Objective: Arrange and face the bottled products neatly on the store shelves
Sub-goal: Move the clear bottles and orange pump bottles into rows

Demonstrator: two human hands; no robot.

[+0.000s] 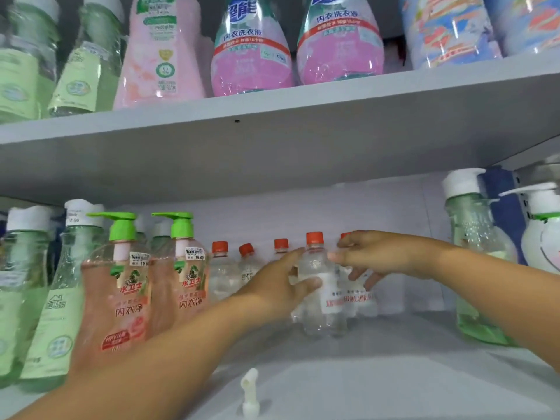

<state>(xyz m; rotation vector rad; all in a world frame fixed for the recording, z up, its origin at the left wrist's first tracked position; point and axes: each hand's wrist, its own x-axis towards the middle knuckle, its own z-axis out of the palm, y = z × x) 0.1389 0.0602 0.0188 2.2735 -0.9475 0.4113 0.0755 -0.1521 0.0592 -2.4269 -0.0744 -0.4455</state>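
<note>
Clear orange-capped bottle [318,286] stands upright mid lower shelf [378,374], cap up, long axis vertical, between both hands. Left hand [281,286] grips its body from the left. Right hand [372,253] pinches its shoulder from the right. More orange-capped bottles [221,268] stand behind.

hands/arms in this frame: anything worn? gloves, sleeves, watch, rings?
Nothing worn that shows. The left hand and the right hand are bare, with no gloves and no visible rings. Both forearms are bare up to the frame edge: no sleeves, watch or bands in view. The nails look short and unpainted, though the picture is somewhat soft.
</note>
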